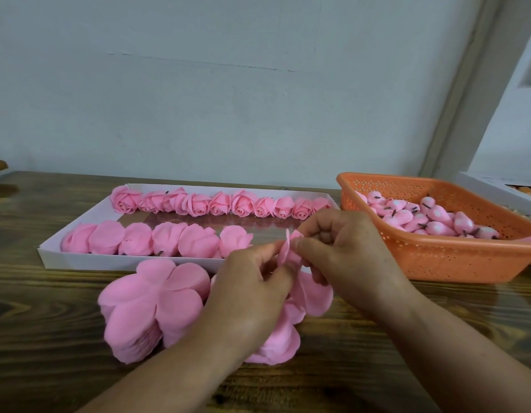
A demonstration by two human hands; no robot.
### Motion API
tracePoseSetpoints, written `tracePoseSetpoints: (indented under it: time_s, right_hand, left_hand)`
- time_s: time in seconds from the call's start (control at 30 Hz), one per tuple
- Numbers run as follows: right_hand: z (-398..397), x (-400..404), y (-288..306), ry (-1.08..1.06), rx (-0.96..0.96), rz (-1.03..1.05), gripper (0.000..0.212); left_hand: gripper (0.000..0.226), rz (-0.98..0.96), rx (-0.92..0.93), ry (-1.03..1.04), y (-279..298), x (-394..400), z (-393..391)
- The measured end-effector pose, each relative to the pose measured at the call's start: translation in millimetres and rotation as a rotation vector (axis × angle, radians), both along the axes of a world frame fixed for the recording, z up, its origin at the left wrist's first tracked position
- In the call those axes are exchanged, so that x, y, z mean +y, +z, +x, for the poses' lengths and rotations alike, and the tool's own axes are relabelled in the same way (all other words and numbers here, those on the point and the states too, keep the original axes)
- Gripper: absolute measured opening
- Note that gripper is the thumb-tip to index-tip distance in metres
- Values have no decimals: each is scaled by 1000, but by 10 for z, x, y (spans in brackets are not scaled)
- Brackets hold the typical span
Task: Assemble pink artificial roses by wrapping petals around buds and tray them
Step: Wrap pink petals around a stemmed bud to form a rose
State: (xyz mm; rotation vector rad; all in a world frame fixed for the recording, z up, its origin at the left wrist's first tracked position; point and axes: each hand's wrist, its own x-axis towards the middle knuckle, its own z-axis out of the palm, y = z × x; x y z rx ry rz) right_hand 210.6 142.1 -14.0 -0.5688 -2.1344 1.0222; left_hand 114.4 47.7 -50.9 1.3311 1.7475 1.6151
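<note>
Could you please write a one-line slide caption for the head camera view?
Left hand and right hand pinch a pink fabric petal piece above the white rectangular tray.

Along the table's [49, 338] near edge, bare wood runs open on the left and right of the two forearms. Just beyond that, the stack of pink petal sheets [151, 308] blocks the middle, with the white tray [79, 259] of finished roses [195, 204] lying right behind it toward the far edge. The orange basket [437, 260] of buds [437, 217] fills the far right corner, leaving only a narrow gap between it and the tray.
</note>
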Motion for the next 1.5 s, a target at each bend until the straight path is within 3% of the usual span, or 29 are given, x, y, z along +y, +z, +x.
tracePoseSetpoints:
  time_s: [0.27,0.4,0.6,0.7,0.9,1.07,1.23,1.43,1.5]
  right_hand:
    - [41,55,51,100,7,-59,17]
    - [55,59,63,162,-17,-71,13]
    - [79,65,81,224,-49,-89,3]
    - [78,53,78,237,-19,-159,13]
    - [36,56,35,150,72,-236,15]
    - [-12,24,-39,81,181,-295,21]
    - [-44,-24,-84,106,194,-392,20]
    - [19,-3,-8,141,81,-354,14]
    - [13,5,2,96,87,-255,12]
  left_hand:
    - [34,8,-370,-159,40,22,-121]
    - [24,-15,-493,-229,61,14,-144]
    - [36,-68,-555,-321,111,-29,-175]
    - [34,-91,-575,-299,100,-24,-174]
    - [26,-87,-660,-247,76,1,-165]
    - [33,-65,-724,-214,68,20,-136]
    - [17,-80,-844,-274,93,14,-126]
    - [15,-100,-885,-242,129,2,-125]
    - [15,-93,-920,-198,152,8,-128]
